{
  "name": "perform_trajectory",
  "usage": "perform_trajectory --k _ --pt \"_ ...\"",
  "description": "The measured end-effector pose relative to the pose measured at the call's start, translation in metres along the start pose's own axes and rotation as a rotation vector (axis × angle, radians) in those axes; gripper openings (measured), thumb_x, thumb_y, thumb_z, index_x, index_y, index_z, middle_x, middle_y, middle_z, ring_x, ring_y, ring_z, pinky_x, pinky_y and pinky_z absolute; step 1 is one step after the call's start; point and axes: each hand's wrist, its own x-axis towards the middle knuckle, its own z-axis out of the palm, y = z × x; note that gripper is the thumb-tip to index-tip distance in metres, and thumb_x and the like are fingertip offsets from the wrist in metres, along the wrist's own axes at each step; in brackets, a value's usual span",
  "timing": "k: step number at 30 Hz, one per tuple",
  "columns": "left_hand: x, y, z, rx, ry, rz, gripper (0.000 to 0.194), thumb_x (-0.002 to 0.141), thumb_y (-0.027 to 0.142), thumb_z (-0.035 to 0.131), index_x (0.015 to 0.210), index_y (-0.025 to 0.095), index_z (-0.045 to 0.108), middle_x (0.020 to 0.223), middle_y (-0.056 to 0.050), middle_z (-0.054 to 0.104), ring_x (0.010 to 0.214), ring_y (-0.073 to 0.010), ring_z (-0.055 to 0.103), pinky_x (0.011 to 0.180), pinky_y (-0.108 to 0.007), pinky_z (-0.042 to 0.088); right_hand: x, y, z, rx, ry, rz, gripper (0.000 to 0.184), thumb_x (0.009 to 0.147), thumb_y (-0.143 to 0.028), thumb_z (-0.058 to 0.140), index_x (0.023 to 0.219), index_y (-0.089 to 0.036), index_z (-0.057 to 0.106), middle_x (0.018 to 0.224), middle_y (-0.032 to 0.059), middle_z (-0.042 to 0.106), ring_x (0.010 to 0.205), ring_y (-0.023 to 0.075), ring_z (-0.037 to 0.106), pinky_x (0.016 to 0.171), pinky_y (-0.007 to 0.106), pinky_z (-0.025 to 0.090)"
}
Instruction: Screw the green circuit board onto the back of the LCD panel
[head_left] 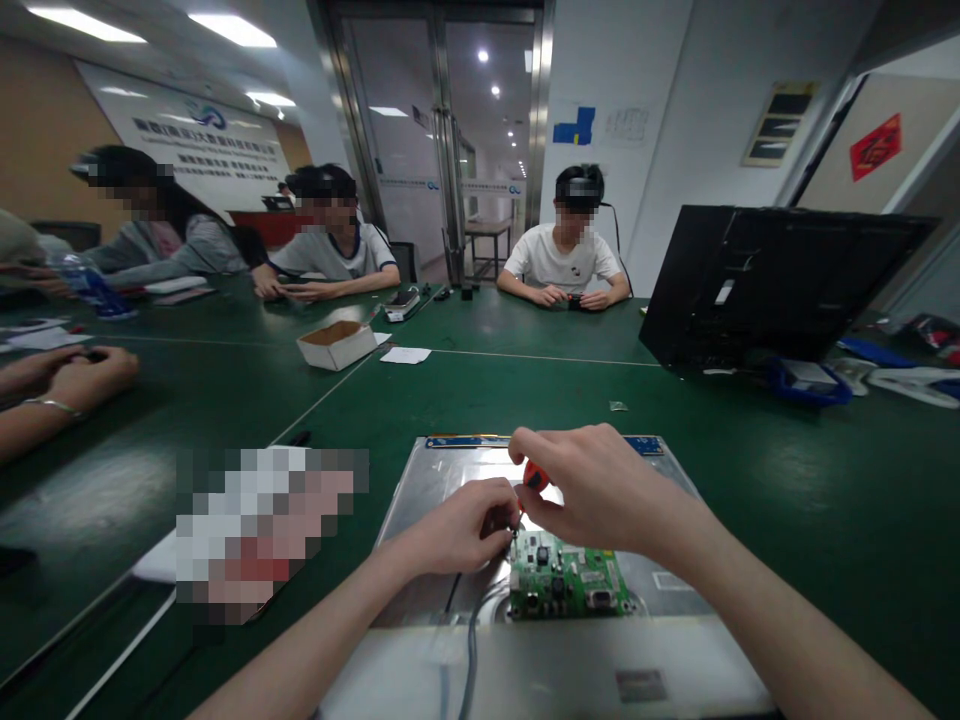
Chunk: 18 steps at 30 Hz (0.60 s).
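A metal-backed display panel (442, 470) lies flat on the green table in front of me, with a green circuit board (570, 580) on its middle. My right hand (577, 480) is closed round a screwdriver with a red and black handle (535, 476), whose shaft points down to the board's upper left corner. My left hand (480, 520) is pinched beside the shaft near that corner; what its fingertips hold, if anything, is hidden. A grey cable (471, 650) runs from near the board's left side toward me.
A blurred-out item (270, 530) lies left of the panel. Beyond are a small open box (337, 345) and a white paper (405, 355). A large black monitor (772, 290) stands at right. Several people sit around the table; a co-worker's hands (90, 385) rest at left.
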Motion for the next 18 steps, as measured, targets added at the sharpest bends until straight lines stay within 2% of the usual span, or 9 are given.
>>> perform_trajectory --k 2,7,10,13,18 --pt "-0.0001 -0.0018 0.0006 0.000 -0.007 -0.002 0.013 0.074 0.010 0.052 0.085 0.016 0.055 0.078 -0.002 0.057 0.067 -0.0162 0.052 0.058 -0.026 0.038 -0.0005 0.0000 -0.0005 0.001 0.009 -0.013 0.015 0.080 -0.021 0.056 0.095 -0.019 0.052 0.083 0.0008 0.068 0.061 0.0119 0.055 0.050 0.026 0.022" --pt "-0.0002 -0.0002 -0.0001 0.004 0.011 0.030 0.015 0.073 0.010 0.053 0.087 0.016 0.054 0.080 -0.002 0.057 0.069 -0.0164 0.052 0.062 -0.026 0.040 0.0003 0.0015 0.0005 0.002 0.001 -0.024 0.013 0.090 -0.033 0.053 0.093 -0.020 0.054 0.078 0.0000 0.068 0.059 0.0116 0.054 0.051 0.027 0.022" --pt "-0.0005 -0.0009 0.0005 -0.004 0.005 0.006 0.013 0.073 0.011 0.052 0.085 0.016 0.054 0.076 -0.001 0.055 0.066 -0.0153 0.051 0.058 -0.025 0.038 0.0005 0.0010 0.0008 -0.008 0.000 -0.001 0.011 0.087 -0.026 0.054 0.095 -0.020 0.053 0.079 0.0001 0.068 0.059 0.0116 0.053 0.050 0.027 0.021" --pt "-0.0005 -0.0026 0.0013 -0.011 -0.009 0.001 0.014 0.073 0.010 0.051 0.085 0.016 0.055 0.076 -0.002 0.057 0.066 -0.0159 0.051 0.058 -0.025 0.038 -0.0002 0.0004 -0.0002 -0.003 0.013 -0.008 0.016 0.081 -0.022 0.056 0.097 -0.019 0.053 0.083 0.0006 0.068 0.061 0.0117 0.054 0.051 0.026 0.022" --pt "0.0000 -0.0024 0.0009 0.005 0.009 0.014 0.016 0.073 0.010 0.052 0.087 0.016 0.055 0.081 -0.003 0.059 0.070 -0.0172 0.053 0.062 -0.027 0.040 -0.0003 0.0017 -0.0007 0.000 -0.005 -0.019 0.012 0.091 -0.033 0.054 0.093 -0.021 0.055 0.081 -0.0004 0.069 0.061 0.0119 0.056 0.052 0.026 0.021"
